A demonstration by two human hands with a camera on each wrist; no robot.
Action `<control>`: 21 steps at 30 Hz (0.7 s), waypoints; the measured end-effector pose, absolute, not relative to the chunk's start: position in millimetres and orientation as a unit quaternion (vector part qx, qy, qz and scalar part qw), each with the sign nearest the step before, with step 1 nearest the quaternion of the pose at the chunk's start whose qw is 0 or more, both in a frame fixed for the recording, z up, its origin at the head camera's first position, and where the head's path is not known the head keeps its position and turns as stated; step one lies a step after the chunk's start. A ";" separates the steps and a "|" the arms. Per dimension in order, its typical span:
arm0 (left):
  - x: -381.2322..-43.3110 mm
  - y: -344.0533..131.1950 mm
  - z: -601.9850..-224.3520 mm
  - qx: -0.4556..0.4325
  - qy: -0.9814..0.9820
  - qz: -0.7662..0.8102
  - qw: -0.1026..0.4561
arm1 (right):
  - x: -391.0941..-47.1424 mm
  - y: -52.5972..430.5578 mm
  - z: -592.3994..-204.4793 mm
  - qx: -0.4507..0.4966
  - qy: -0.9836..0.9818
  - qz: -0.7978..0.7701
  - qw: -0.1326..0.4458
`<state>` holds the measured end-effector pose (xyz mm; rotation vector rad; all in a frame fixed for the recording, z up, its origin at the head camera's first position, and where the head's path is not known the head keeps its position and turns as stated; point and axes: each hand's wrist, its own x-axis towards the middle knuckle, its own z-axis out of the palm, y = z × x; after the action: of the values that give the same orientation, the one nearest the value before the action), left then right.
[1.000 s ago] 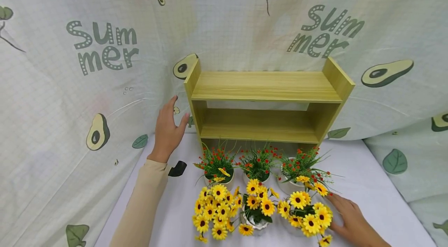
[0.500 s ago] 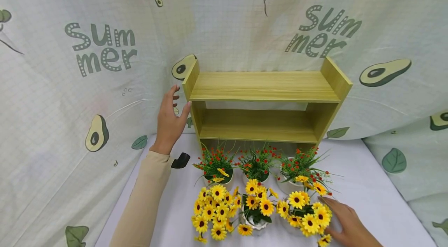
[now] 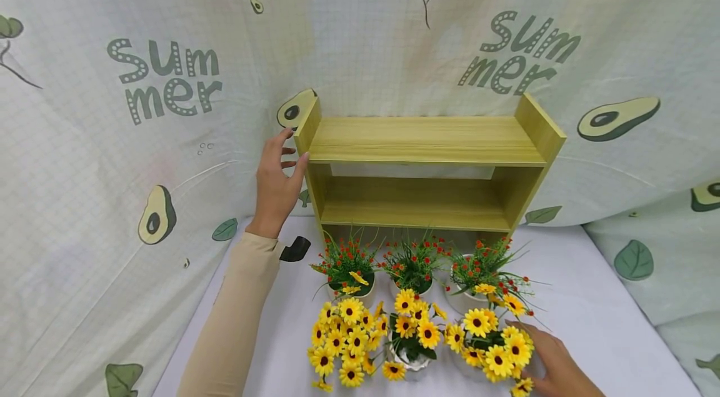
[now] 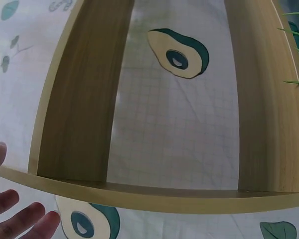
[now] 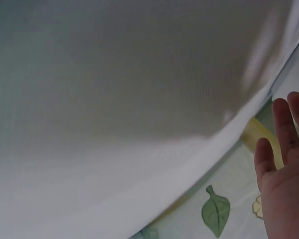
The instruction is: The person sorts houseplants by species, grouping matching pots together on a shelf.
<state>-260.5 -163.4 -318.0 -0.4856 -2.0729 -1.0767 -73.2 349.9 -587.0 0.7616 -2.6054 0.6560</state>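
My left hand (image 3: 277, 187) is beside the left side panel of a two-tier wooden shelf (image 3: 422, 140). In the left wrist view its fingers (image 4: 27, 221) lie outside the panel, and the thumb is on the other side of the panel's edge. A gap shows between fingers and wood. My right hand (image 3: 554, 359) is at the right side of a pot of yellow flowers (image 3: 489, 341), its fingertips partly hidden by the blooms. In the right wrist view the fingers (image 5: 286, 129) stretch out straight, beside a large pale surface I cannot identify.
Before the shelf stand three pots of red-flowered grass (image 3: 413, 266). Nearer are more yellow flowers (image 3: 349, 341) and a middle yellow-flowered pot (image 3: 413, 353). A patterned cloth (image 3: 365, 28) hangs behind the shelf. White cloth (image 3: 579, 272) covers the table.
My left hand has moved up and slightly right, from beside the shelf to its left panel. The right hand has shifted slightly left by the yellow flowers. The pots and shelf stay put.
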 end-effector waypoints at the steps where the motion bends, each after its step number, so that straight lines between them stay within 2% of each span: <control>1: -261.2 -162.7 -317.7 -0.189 -0.808 -0.418 0.369 | -72.3 348.6 -586.7 0.259 -0.923 0.235 0.162; 10: -267.2 -158.2 -314.8 -0.196 -0.801 -0.416 0.383 | -68.7 335.1 -575.9 0.192 -0.937 0.288 0.056; 16: -268.9 -155.4 -314.1 -0.195 -0.797 -0.416 0.392 | -69.4 329.0 -567.4 0.181 -0.922 0.342 -0.005; 21: -269.2 -153.8 -313.6 -0.190 -0.798 -0.413 0.396 | -70.8 327.4 -562.2 0.146 -0.896 0.407 -0.103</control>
<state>-269.2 -153.8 -313.6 -0.4813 -2.0223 -1.0455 -70.8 327.4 -562.2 0.4927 -3.0153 1.3713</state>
